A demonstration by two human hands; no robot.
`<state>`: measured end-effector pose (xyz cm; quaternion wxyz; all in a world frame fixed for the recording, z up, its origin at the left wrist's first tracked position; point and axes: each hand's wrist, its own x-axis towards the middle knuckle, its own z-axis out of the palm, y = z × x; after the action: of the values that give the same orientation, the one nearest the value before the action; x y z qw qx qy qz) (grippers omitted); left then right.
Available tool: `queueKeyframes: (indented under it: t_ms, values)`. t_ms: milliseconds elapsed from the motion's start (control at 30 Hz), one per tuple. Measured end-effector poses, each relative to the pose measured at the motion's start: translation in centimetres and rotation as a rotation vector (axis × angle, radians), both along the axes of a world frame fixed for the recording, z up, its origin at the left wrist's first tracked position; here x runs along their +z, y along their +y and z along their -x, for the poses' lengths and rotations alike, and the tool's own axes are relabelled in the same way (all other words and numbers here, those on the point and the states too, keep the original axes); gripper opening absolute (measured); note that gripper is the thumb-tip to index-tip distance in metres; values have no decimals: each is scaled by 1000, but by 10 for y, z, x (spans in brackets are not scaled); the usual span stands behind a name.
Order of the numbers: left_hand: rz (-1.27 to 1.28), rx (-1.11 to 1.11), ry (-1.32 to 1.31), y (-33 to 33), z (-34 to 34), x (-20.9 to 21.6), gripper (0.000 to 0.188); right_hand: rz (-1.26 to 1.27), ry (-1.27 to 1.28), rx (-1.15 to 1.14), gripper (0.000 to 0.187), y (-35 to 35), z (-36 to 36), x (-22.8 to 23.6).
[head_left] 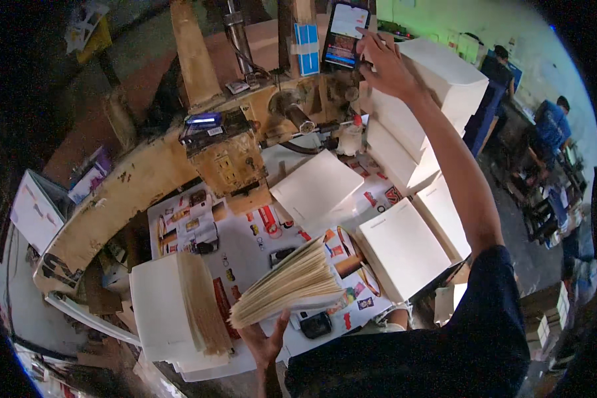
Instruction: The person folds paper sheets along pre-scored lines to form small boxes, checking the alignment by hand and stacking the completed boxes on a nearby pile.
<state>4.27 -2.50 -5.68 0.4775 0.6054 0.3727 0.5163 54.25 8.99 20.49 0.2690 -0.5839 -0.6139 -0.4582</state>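
Note:
My left hand (265, 341) grips the lower left end of a thick, fanned stack of folded paper sections (288, 282), tilted above the table. Its thumb presses along the stack's near side, and the other fingers are partly hidden. High at the back, my right hand (386, 66) reaches to an upright smartphone (345, 41). A fingertip is at the lit screen, and the fingers are stretched out, holding nothing. On the left stands another pile of paper blocks (166, 312) with ragged, yellowish edges.
White paper stacks (404, 249) stand on the right, with taller ones (437, 73) behind. A loose paper block (318, 186) lies mid-table on a printed sheet (245, 245). A worn machine block (229, 162) rises at the back. Two people (551, 126) are far right.

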Motion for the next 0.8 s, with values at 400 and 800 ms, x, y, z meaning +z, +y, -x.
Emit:
queueKeyframes:
  t_ms: [400,800]
  values:
    - [-74,-38,-81,-2,-1,8,82,126,10,-50,33,23,-19,17]
    - [-119,-56,65,1,-2,6,84,-135,70,16,43,20,-33,23]
